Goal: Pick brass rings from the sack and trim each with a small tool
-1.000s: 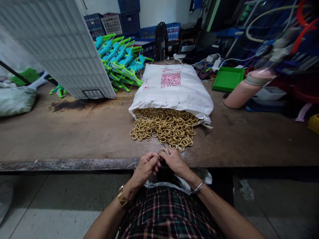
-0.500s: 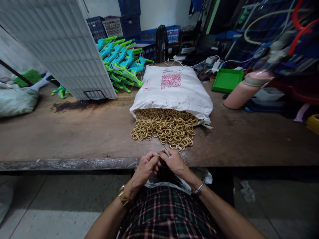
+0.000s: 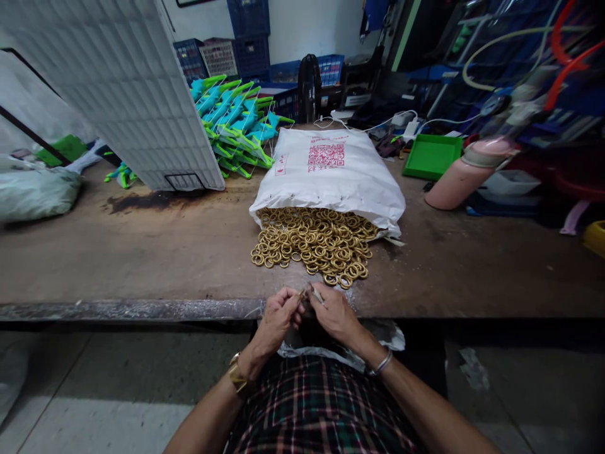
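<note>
Gold-coloured rings (image 3: pixel 326 243) spill in a heap from the open mouth of a white sack (image 3: pixel 331 176) printed with a red code. In front of the heap, at the table's front edge, my left hand (image 3: pixel 282 315) pinches a small gold-coloured ring (image 3: pixel 301 294), partly hidden by the fingers. Close beside it on the right, my right hand (image 3: pixel 334 314) is closed around a small thin tool (image 3: pixel 317 294) with a pale handle, its tip near the ring. Both hands are above my lap, fingertips nearly touching.
A ribbed white panel (image 3: pixel 123 94) leans at the left, beside green and blue plastic parts (image 3: pixel 241 126). A pink bottle (image 3: pixel 454 180) and a green tray (image 3: pixel 432 156) stand to the right. At the far left lies a pale plastic bag (image 3: pixel 38 192).
The view has shifted slightly. My right hand has moved a little away from my left, so the tool's tip and the ring show a little more clearly.
</note>
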Demonstrator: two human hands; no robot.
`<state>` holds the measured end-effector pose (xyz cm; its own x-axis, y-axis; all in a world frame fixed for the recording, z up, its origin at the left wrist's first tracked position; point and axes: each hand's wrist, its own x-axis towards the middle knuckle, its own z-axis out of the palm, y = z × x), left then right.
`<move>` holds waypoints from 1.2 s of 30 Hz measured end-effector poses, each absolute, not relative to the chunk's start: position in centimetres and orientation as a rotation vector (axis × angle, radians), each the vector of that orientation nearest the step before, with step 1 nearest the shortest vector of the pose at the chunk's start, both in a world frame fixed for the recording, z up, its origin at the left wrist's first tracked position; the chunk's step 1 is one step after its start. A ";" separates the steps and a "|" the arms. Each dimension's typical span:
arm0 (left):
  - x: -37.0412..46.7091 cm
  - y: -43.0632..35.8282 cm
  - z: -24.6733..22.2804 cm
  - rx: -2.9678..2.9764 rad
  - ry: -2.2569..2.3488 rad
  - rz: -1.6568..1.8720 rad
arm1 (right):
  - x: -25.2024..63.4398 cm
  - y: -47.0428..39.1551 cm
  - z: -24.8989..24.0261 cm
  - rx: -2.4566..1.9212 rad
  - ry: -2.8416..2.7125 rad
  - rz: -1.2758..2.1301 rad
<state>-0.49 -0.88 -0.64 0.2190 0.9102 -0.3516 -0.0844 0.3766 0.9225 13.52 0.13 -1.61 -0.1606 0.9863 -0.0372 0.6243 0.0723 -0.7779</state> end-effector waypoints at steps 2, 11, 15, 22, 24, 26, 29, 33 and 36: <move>-0.5 -0.9 -0.6 0.937 1.152 0.861 | 13.5 -0.2 -1.3 -1.621 -2.050 0.787; -0.5 -0.9 -0.7 0.956 1.175 0.879 | 13.1 -0.2 -0.4 -1.717 -2.376 0.676; -0.6 -0.9 -0.9 0.965 1.159 0.888 | 13.0 -0.2 -0.2 -1.760 -2.422 0.669; -1.0 -1.4 -0.1 1.011 1.127 0.900 | 12.8 0.5 0.0 -1.793 -2.444 0.639; -1.0 -1.8 0.9 1.040 1.086 0.869 | 12.7 1.0 0.1 -1.840 -2.415 0.619; -1.1 -2.2 1.6 1.015 1.021 0.847 | 12.5 1.6 0.2 -1.847 -2.406 0.607; -1.4 -2.2 1.7 0.826 0.916 0.899 | 11.7 2.4 0.2 -1.877 -2.375 0.540; -2.2 -1.7 0.3 0.569 0.874 0.989 | 10.0 3.6 0.1 -2.012 -2.295 0.381; -2.8 -1.3 -0.4 0.445 0.870 1.044 | 8.9 4.6 0.1 -2.069 -2.295 0.298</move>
